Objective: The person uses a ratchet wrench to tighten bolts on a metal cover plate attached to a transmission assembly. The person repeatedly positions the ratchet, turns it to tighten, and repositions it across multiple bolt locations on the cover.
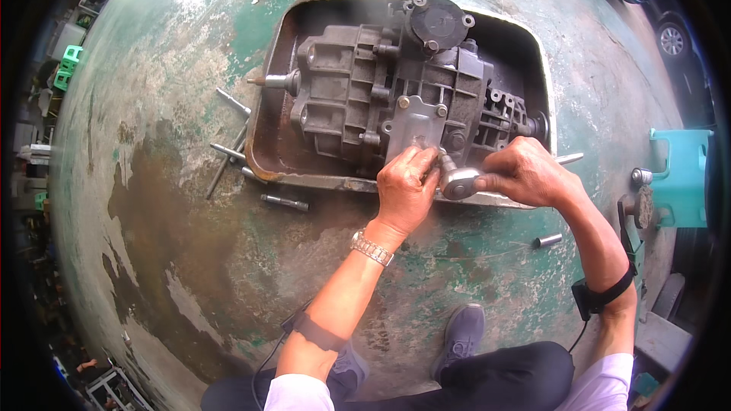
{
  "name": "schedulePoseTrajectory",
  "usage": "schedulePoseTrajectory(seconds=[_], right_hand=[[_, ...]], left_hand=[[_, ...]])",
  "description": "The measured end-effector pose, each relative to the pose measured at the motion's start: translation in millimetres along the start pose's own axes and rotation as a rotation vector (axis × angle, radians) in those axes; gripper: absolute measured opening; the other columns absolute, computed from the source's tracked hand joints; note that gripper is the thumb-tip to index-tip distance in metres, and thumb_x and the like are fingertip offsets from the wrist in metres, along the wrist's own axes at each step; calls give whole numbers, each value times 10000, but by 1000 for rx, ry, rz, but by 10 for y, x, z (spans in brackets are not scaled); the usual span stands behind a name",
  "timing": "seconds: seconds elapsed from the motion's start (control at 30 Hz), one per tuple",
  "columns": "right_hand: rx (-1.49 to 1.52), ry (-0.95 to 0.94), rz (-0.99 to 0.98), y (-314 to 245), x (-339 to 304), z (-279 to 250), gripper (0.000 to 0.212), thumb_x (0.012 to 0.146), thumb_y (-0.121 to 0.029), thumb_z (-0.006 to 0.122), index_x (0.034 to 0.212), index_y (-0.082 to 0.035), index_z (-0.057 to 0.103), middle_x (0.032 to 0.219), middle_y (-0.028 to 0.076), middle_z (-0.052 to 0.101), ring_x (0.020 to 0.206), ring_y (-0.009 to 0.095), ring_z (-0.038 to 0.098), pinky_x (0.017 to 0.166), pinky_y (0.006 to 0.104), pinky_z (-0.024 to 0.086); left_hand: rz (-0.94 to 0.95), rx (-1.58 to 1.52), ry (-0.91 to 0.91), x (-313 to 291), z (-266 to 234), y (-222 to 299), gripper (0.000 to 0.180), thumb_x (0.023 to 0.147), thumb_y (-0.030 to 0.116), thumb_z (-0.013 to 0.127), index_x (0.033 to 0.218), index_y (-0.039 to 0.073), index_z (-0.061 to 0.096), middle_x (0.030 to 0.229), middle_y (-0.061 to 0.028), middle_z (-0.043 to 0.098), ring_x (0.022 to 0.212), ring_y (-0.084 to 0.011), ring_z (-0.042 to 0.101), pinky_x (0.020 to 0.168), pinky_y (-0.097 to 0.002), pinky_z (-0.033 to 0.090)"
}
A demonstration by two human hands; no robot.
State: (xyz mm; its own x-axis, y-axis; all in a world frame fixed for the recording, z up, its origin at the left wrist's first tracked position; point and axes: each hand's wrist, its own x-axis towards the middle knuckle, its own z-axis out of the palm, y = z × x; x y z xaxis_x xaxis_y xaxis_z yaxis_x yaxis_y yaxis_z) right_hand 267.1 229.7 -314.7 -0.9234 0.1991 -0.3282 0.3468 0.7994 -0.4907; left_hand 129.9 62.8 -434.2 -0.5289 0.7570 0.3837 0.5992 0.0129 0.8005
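A grey cast-metal gearbox (343, 91) lies on its side in front of me. A bolted cover plate (415, 123) sits on its near side, with bolt heads at its upper corners. My right hand (521, 171) is closed round the handle of a ratchet wrench (459, 183), whose round head and socket point at the plate's lower right corner. My left hand (407, 179) rests against the plate's lower edge beside the socket, fingers bent and pressed together. Whatever lies between those fingertips is hidden.
The gearbox sits in a rusty metal tray (263, 148). Loose sockets and bars (285, 202) lie left of it on the worn green floor, and a short metal cylinder (547, 240) lies at right. A turquoise stool (681, 179) stands far right. My shoe (462, 339) is close below.
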Motion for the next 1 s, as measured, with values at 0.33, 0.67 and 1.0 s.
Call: schedulePoseTrajectory(seconds=[0.33, 0.67, 1.0], right_hand=[[-108, 56, -51, -8, 186, -169, 347, 807, -329, 775, 738, -2, 682, 611, 198, 555, 562, 379, 554, 540, 426, 445], [-121, -14, -42, -126, 311, -356, 302, 664, -268, 844, 783, -17, 727, 660, 174, 621, 608, 336, 621, 585, 408, 484], [-130, -32, -1, -34, 286, -292, 304, 707, -272, 833, 804, -8, 720, 658, 163, 619, 599, 332, 623, 576, 399, 490]], left_hand=[[39, 6, 41, 9, 9, -9, 251, 733, 32, 711, 980, 42, 667, 820, -112, 605, 725, -329, 624, 637, -407, 498], [39, 80, 114, -13, 74, 27, 261, 703, 30, 702, 954, 52, 635, 793, -92, 575, 727, -312, 608, 633, -418, 490], [68, 83, 161, -10, 107, 7, 279, 691, -42, 676, 955, 48, 665, 802, -103, 617, 714, -316, 614, 619, -405, 493]])
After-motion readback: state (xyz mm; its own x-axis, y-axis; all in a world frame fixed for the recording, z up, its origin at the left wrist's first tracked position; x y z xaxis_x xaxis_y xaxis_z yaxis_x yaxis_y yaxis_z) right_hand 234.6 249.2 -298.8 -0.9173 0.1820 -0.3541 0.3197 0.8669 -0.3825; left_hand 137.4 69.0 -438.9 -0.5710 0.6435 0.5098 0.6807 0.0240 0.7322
